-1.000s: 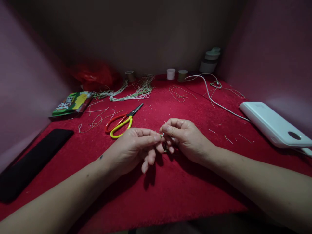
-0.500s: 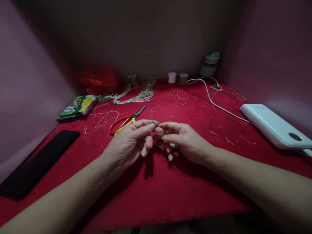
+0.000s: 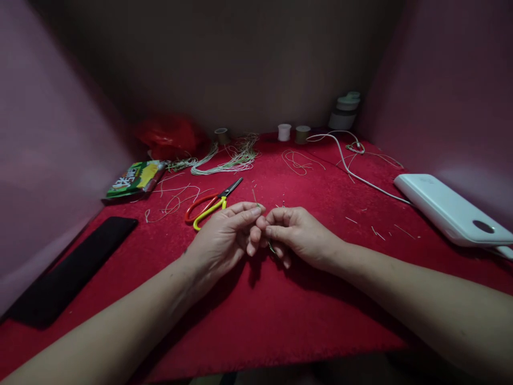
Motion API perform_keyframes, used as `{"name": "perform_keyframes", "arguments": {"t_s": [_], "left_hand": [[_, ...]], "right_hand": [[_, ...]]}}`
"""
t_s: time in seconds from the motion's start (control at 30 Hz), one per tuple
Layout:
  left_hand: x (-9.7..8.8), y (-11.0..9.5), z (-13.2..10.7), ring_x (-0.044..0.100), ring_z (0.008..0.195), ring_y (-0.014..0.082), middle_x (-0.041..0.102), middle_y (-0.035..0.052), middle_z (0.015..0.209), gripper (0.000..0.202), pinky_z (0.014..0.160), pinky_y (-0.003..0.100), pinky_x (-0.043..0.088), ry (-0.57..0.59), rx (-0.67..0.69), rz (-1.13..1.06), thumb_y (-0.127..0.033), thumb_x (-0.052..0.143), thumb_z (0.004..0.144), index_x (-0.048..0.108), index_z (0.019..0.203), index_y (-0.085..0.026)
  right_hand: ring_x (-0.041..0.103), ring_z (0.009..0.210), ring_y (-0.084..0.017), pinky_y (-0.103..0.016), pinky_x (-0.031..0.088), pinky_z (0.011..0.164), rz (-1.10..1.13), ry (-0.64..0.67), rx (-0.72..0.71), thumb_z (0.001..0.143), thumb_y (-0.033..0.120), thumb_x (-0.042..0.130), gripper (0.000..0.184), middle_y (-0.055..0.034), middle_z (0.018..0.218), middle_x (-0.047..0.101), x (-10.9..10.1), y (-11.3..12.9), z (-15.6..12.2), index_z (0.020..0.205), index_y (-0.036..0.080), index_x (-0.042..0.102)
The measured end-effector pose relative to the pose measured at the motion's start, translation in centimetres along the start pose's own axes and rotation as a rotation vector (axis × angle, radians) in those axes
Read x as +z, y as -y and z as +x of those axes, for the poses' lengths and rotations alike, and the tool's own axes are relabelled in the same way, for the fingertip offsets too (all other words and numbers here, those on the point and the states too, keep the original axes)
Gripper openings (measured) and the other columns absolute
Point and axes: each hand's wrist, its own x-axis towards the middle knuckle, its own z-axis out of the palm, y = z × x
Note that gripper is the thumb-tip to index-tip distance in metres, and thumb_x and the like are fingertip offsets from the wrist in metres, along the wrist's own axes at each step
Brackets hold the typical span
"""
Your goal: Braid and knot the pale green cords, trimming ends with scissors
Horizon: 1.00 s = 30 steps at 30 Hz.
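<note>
Between thumb and index finger, my left hand [image 3: 228, 232] pinches a thin green cord [image 3: 257, 205], one end of which sticks up past the fingertips. My right hand [image 3: 298, 232] is closed too, its fingertips meeting those of the left. A darker green stretch of cord shows below, against the right fingers; its path between the hands is mostly hidden. Scissors [image 3: 214, 203] with one red and one yellow handle lie just beyond my left hand, blades pointing away to the right.
Thread spools [image 3: 284, 132] and a bundle of pale cords [image 3: 228, 160] lie along the back, near a red plastic bag [image 3: 172, 136] and a lidded bottle [image 3: 343, 112]. A snack packet [image 3: 136, 179] and black case [image 3: 76, 267] are left, a white power bank [image 3: 452, 208] with cable right.
The view has shifted slightly. My right fingers have drawn in closer around the cord at the left fingertips, and more of the scissors' yellow handle shows.
</note>
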Motion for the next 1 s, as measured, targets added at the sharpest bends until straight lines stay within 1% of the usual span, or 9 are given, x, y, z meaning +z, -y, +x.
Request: {"name": "perform_keyframes", "arguments": {"t_s": [0.1, 0.27, 0.37, 0.43, 0.6, 0.67, 0.8, 0.9, 1.0], "left_hand": [[0.2, 0.2, -0.1, 0.046, 0.033, 0.0045, 0.055, -0.0032, 0.05, 0.01, 0.032, 0.013, 0.04, -0.006, -0.017, -0.009, -0.009, 0.055, 0.082, 0.061, 0.075, -0.013], [0.2, 0.7, -0.3, 0.032, 0.03, 0.0011, 0.046, -0.0075, 0.044, 0.004, 0.031, 0.011, 0.035, 0.015, 0.004, -0.011, -0.012, 0.057, 0.082, 0.061, 0.08, -0.013], [0.1, 0.8, -0.4, 0.027, 0.029, 0.0011, 0.043, -0.0086, 0.041, 0.004, 0.029, 0.011, 0.032, 0.017, 0.026, -0.011, -0.013, 0.057, 0.083, 0.061, 0.083, -0.012], [0.2, 0.7, -0.4, 0.028, 0.029, 0.0015, 0.044, -0.0083, 0.042, 0.004, 0.028, 0.011, 0.032, 0.01, 0.035, -0.012, -0.013, 0.057, 0.082, 0.06, 0.083, -0.013], [0.1, 0.1, -0.3, 0.043, 0.033, 0.005, 0.055, -0.0032, 0.05, 0.003, 0.031, 0.015, 0.04, 0.023, 0.061, 0.013, -0.012, 0.057, 0.08, 0.059, 0.077, -0.012], [0.1, 0.0, -0.3, 0.039, 0.03, 0.0047, 0.053, -0.0045, 0.048, 0.002, 0.028, 0.015, 0.038, 0.017, 0.058, 0.038, -0.012, 0.057, 0.079, 0.058, 0.078, -0.013], [0.1, -0.1, -0.6, 0.026, 0.025, 0.0026, 0.042, -0.0093, 0.04, 0.008, 0.024, 0.014, 0.03, -0.003, 0.009, 0.102, -0.014, 0.056, 0.08, 0.055, 0.073, -0.015], [0.0, -0.3, -0.7, 0.028, 0.026, 0.0027, 0.045, -0.0087, 0.04, 0.01, 0.025, 0.013, 0.032, 0.016, 0.011, 0.146, -0.017, 0.058, 0.081, 0.055, 0.072, -0.016], [-0.3, -0.7, -0.5, 0.037, 0.029, 0.0033, 0.054, -0.0056, 0.048, 0.01, 0.027, 0.013, 0.035, 0.042, 0.033, 0.169, -0.021, 0.062, 0.08, 0.056, 0.074, -0.015]], "right_hand": [[0.045, 0.035, -0.005, -0.017, 0.039, 0.031, -0.044, -0.007, 0.023, 0.084, 0.013, 0.05, 0.01, 0.0022, 0.06, 0.057, 0.3, 0.0, 0.1, 0.075, 0.015, 0.054], [0.045, 0.035, -0.005, -0.015, 0.038, 0.029, -0.1, -0.03, 0.044, 0.084, 0.006, 0.048, 0.013, 0.0051, 0.056, 0.051, 0.7, 0.2, 0.2, 0.076, 0.015, 0.054], [0.043, 0.034, -0.004, -0.014, 0.037, 0.028, -0.116, -0.028, 0.057, 0.084, 0.004, 0.047, 0.014, 0.0062, 0.053, 0.049, 0.9, 0.2, 0.1, 0.077, 0.015, 0.054], [0.043, 0.033, -0.004, -0.013, 0.036, 0.028, -0.12, -0.032, 0.06, 0.084, 0.003, 0.046, 0.016, 0.0065, 0.052, 0.048, 0.9, 0.2, 0.2, 0.075, 0.015, 0.052], [0.043, 0.032, -0.004, -0.015, 0.036, 0.028, -0.106, -0.001, 0.054, 0.086, 0.007, 0.047, 0.013, 0.0057, 0.055, 0.049, 0.8, 0.4, 0.3, 0.075, 0.014, 0.052], [0.043, 0.032, -0.004, -0.015, 0.035, 0.029, -0.121, -0.004, 0.06, 0.085, 0.006, 0.046, 0.014, 0.006, 0.054, 0.049, 0.9, 0.4, 0.2, 0.076, 0.014, 0.053], [0.041, 0.032, -0.004, -0.014, 0.035, 0.029, -0.141, -0.011, 0.062, 0.084, 0.004, 0.045, 0.017, 0.0073, 0.05, 0.045, 1.2, 0.3, 0.0, 0.072, 0.015, 0.052], [0.043, 0.033, -0.004, -0.014, 0.036, 0.03, -0.15, -0.002, 0.051, 0.084, 0.007, 0.047, 0.016, 0.0067, 0.05, 0.048, 1.1, 0.2, -0.1, 0.071, 0.015, 0.051], [0.047, 0.034, -0.006, -0.016, 0.038, 0.033, -0.145, -0.008, -0.007, 0.087, 0.016, 0.048, 0.012, 0.0058, 0.049, 0.05, 0.5, 0.5, -0.2, 0.076, 0.015, 0.054]]}}
